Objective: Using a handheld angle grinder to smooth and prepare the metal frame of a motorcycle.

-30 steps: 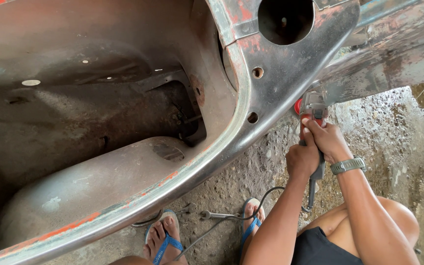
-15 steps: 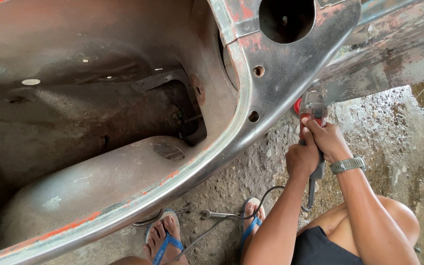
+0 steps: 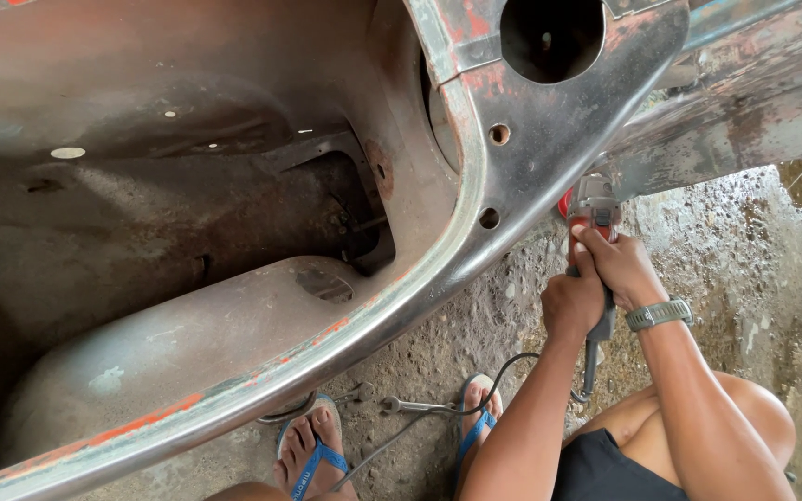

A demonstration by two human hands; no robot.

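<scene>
Grinder held against body shell edge
Left hand and right hand both clasp the grinder at the shell lower edge; firm two-handed hold advised, cable kept clear of feet

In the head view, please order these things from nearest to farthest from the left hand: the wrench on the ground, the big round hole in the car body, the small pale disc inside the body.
From the left hand:
1. Wrench, on the ground below the hand, between the feet.
2. Big round hole, above the hand, at the top of the panel.
3. Small pale disc, far to the left, inside the body.
</scene>
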